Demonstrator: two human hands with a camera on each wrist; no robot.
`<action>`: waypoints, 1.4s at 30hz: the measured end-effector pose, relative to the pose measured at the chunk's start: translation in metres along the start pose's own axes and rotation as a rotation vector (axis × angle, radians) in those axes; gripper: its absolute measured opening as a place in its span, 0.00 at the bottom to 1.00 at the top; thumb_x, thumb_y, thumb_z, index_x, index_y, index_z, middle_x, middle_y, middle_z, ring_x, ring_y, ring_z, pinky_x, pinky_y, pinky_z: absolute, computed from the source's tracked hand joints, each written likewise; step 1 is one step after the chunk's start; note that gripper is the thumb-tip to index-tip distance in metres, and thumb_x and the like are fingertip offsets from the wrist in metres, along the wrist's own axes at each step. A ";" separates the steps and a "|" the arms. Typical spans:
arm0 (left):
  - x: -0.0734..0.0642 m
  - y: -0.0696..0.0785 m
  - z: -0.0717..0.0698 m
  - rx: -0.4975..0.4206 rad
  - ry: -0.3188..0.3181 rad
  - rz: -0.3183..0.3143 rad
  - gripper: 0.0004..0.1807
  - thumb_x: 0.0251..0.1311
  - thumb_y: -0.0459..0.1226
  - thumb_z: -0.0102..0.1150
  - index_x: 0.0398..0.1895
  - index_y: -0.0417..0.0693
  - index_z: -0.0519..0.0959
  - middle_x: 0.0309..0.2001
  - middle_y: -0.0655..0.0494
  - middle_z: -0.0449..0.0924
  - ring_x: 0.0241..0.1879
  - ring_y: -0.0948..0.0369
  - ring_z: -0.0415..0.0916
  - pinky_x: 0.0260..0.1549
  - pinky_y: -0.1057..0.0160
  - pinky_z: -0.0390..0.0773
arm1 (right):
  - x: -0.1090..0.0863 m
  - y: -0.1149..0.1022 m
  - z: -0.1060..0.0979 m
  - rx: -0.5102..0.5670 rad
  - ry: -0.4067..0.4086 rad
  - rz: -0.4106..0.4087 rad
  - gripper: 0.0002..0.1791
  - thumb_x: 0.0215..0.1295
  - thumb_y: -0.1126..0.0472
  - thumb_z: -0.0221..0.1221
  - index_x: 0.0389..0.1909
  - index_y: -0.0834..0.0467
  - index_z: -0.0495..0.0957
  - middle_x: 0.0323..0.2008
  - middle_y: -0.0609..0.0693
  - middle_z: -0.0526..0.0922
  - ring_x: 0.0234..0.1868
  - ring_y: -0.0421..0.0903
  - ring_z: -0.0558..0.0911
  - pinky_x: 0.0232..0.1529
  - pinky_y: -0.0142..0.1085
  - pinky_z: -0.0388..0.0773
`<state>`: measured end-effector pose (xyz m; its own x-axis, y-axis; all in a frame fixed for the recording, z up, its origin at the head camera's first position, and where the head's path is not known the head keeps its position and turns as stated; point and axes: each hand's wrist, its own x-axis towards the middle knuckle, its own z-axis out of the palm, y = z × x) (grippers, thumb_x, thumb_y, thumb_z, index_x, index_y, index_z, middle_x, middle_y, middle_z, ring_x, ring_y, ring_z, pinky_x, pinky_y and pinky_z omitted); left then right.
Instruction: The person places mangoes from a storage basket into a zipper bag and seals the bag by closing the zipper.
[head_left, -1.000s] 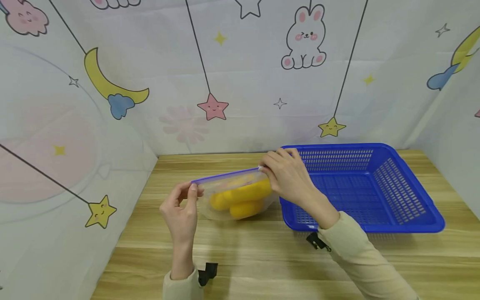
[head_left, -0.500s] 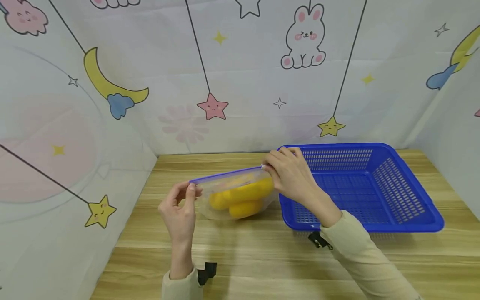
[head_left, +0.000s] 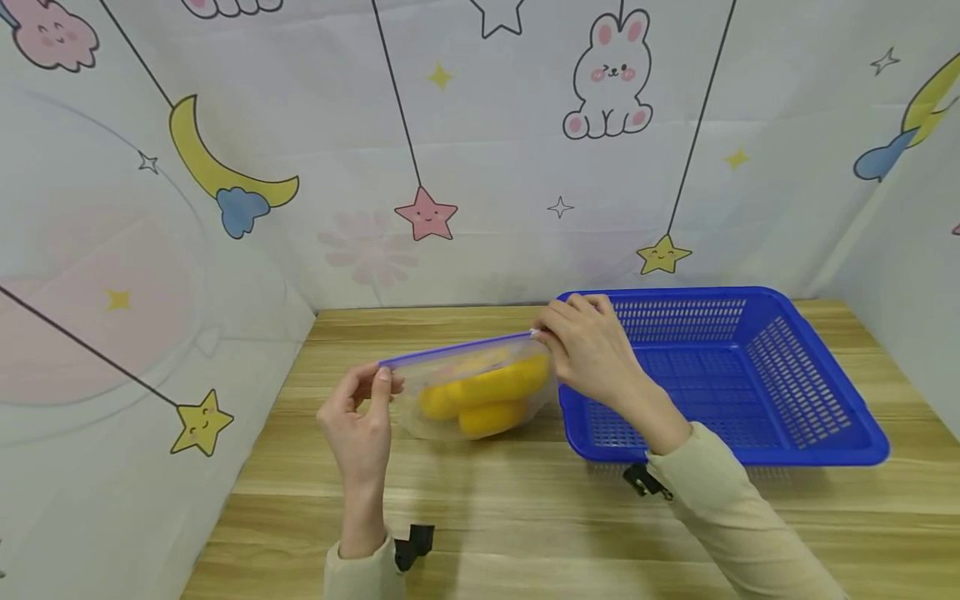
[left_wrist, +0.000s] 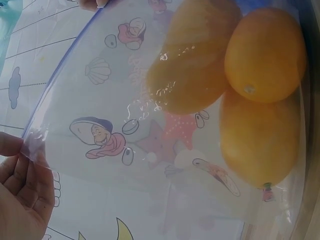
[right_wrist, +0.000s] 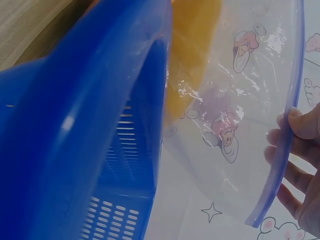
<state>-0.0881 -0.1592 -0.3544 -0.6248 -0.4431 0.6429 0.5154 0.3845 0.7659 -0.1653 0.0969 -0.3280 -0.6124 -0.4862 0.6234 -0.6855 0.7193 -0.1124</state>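
Note:
A clear zip bag point(head_left: 408, 421) with a purple zip strip point(head_left: 456, 348) stands upright on its base, holding several yellow-orange fruits point(head_left: 491, 392). My left hand point(head_left: 360, 425) pinches the left end of the strip between thumb and fingers. At the strip's right part, my right hand point(head_left: 594, 350) pinches it beside a small white piece, seemingly the slider point(head_left: 533, 332). Through the printed plastic, the left wrist view shows rounded fruits point(left_wrist: 261, 137) and a longer one point(left_wrist: 192, 75). In the right wrist view, the thumb and fingertips point(right_wrist: 298, 122) press the strip from both sides.
A blue perforated plastic basket point(head_left: 723, 457) stands to the right, its left rim close by the bag and my right hand. Under everything is a wooden tabletop point(head_left: 517, 517). A white cartoon-printed cloth point(head_left: 495, 167) rises behind it.
My right hand has slid slightly right along the zip strip, the white piece moving with it. The left hand keeps its pinch almost in place; fruits and basket stay put.

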 end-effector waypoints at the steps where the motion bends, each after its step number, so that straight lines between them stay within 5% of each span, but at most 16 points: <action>1: 0.000 0.000 0.000 0.000 0.000 0.001 0.06 0.60 0.26 0.58 0.27 0.30 0.81 0.22 0.67 0.82 0.22 0.74 0.78 0.23 0.77 0.76 | 0.000 0.000 0.000 0.001 -0.002 0.002 0.05 0.68 0.60 0.56 0.34 0.51 0.80 0.34 0.46 0.83 0.36 0.48 0.76 0.52 0.48 0.69; 8: -0.001 0.001 0.000 0.006 0.003 -0.014 0.05 0.59 0.25 0.58 0.27 0.30 0.81 0.22 0.65 0.83 0.22 0.74 0.78 0.24 0.77 0.75 | -0.002 0.003 -0.001 0.000 -0.006 0.004 0.05 0.68 0.60 0.56 0.34 0.51 0.80 0.34 0.46 0.83 0.37 0.48 0.76 0.52 0.47 0.69; 15: -0.001 0.000 -0.001 0.020 -0.003 0.003 0.06 0.60 0.25 0.58 0.27 0.30 0.81 0.21 0.51 0.83 0.22 0.74 0.78 0.23 0.77 0.76 | -0.003 0.005 -0.002 -0.002 0.003 -0.002 0.05 0.68 0.59 0.56 0.34 0.51 0.80 0.33 0.46 0.83 0.36 0.48 0.76 0.51 0.48 0.69; 22: -0.001 -0.001 -0.001 0.019 -0.011 -0.006 0.07 0.60 0.26 0.58 0.27 0.29 0.80 0.22 0.66 0.82 0.22 0.73 0.78 0.23 0.76 0.76 | -0.004 0.008 -0.003 -0.005 -0.003 0.006 0.04 0.68 0.59 0.56 0.35 0.51 0.80 0.32 0.46 0.82 0.34 0.47 0.75 0.51 0.48 0.69; 30: -0.001 0.000 -0.001 0.033 -0.010 0.005 0.06 0.60 0.26 0.57 0.28 0.30 0.81 0.21 0.41 0.82 0.22 0.73 0.78 0.23 0.76 0.76 | -0.006 0.011 -0.006 -0.010 -0.014 0.017 0.05 0.68 0.59 0.56 0.35 0.51 0.80 0.32 0.46 0.82 0.35 0.48 0.75 0.52 0.49 0.69; 42: -0.001 0.001 -0.001 0.036 -0.010 -0.006 0.06 0.60 0.26 0.58 0.28 0.30 0.81 0.22 0.39 0.82 0.22 0.73 0.78 0.24 0.76 0.76 | -0.009 0.016 -0.008 -0.014 -0.015 0.023 0.05 0.68 0.59 0.56 0.34 0.51 0.81 0.32 0.46 0.83 0.34 0.48 0.75 0.52 0.49 0.69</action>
<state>-0.0863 -0.1597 -0.3544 -0.6336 -0.4379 0.6378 0.4899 0.4110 0.7688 -0.1673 0.1168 -0.3294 -0.6339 -0.4768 0.6089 -0.6658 0.7371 -0.1159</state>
